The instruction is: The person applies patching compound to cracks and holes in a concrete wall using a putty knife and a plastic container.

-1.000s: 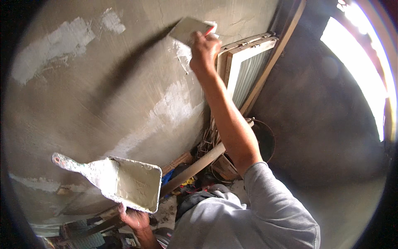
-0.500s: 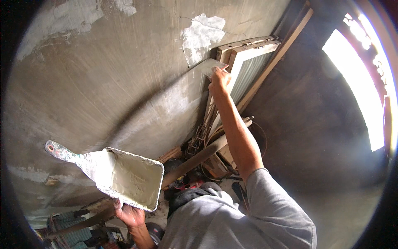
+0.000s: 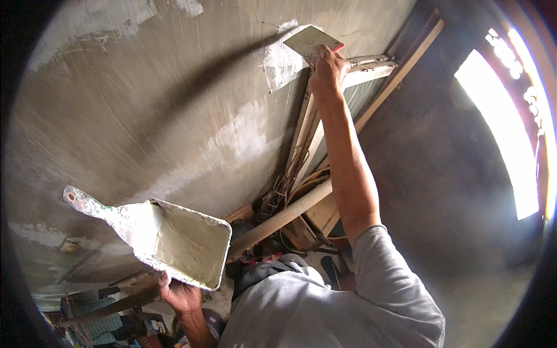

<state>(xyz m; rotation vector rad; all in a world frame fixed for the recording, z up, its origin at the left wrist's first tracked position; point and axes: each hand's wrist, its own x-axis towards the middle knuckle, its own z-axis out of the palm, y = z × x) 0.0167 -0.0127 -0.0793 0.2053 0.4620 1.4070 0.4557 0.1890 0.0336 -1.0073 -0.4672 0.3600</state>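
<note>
My left hand (image 3: 181,297) is closed on the lower rim of a rectangular tray (image 3: 223,255) coated in pale filler, its fingers partly hidden beneath. Inside lies a layer of creamy filler (image 3: 188,243). A wide putty knife (image 3: 96,207) with a speckled handle rests across the tray's left end, its blade smeared white. High up, my right hand (image 3: 329,69) grips a flat, broad filling blade (image 3: 310,42) with a reddish edge. That blade is at the wall over a white filler patch (image 3: 284,64); whether it touches is hard to tell.
The grey plastered wall (image 3: 191,104) carries other whitish patches. Window frames (image 3: 368,74) and a long wooden plank (image 3: 400,69) lean in the corner to the right. A thick pole (image 3: 284,217) slants below my right arm. Cloth and clutter (image 3: 98,316) lie at lower left.
My right hand has moved up with the filling blade, from beside the window frame to the white patch. The tray in my left hand has barely shifted.
</note>
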